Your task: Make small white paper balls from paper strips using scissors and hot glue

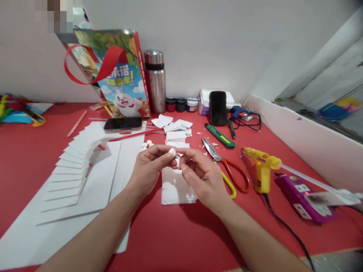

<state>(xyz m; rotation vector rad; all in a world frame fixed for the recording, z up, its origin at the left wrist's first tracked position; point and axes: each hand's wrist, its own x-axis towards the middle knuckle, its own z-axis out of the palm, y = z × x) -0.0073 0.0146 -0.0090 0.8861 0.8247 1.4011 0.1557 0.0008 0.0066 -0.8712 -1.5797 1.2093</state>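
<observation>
Over the middle of the table my two hands meet, fingertips nearly touching. My left hand (pixel 153 164) pinches a small rolled piece of white paper (pixel 172 152) between thumb and fingers. Curled in from the other side, my right hand (pixel 205 175) has its thumb and forefinger closed on a loose end of the white paper; part of it is hidden by the fingers. Beneath the hands lies a stack of white paper rectangles (pixel 178 189). Just behind my left hand, several small white balls (pixel 147 144) rest on the white sheet.
At left, a stepped white card structure (pixel 69 170) stands on a white sheet (pixel 25 238). To the right lie scissors (pixel 236 173), a green cutter (pixel 220 136) and a yellow glue gun (pixel 263 170) with a cord. Behind are a phone (pixel 123 123), gift bag (pixel 119 83) and steel flask (pixel 155 83).
</observation>
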